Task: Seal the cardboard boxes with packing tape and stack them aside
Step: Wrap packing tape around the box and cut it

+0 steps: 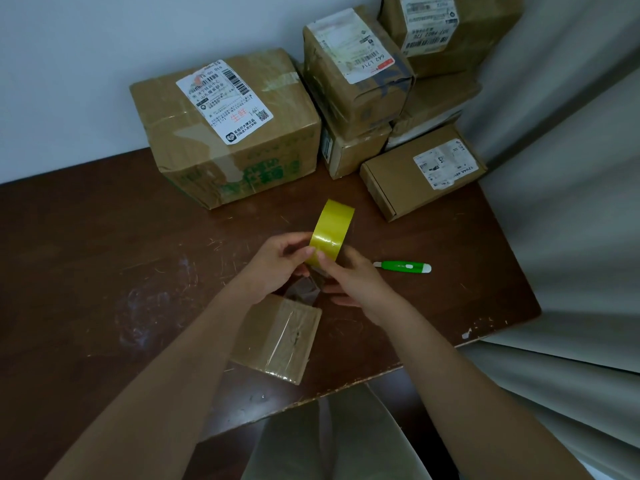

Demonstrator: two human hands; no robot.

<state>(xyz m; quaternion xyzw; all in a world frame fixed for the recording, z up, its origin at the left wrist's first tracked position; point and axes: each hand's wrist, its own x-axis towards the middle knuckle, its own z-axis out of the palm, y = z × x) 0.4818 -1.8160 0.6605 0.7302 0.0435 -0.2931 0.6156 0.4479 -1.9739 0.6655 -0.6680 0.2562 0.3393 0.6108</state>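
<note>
Both hands meet on a yellow roll of tape, held on edge above the brown table. The left hand has its grip closed on the roll's lower left side, thumb and fingertips pinching the rim. The right hand grips the roll's lower right side, thumb pressed on the outer face. A loose strip of clear tape hangs below the roll, between the two hands. Just below the roll lies a small cardboard box, its top covered in shiny tape, near the table's front edge. Right of the roll, apart from it, a green cutter lies on the table. Beyond the roll stands a large labelled box, with a stack of boxes to its right.
</note>
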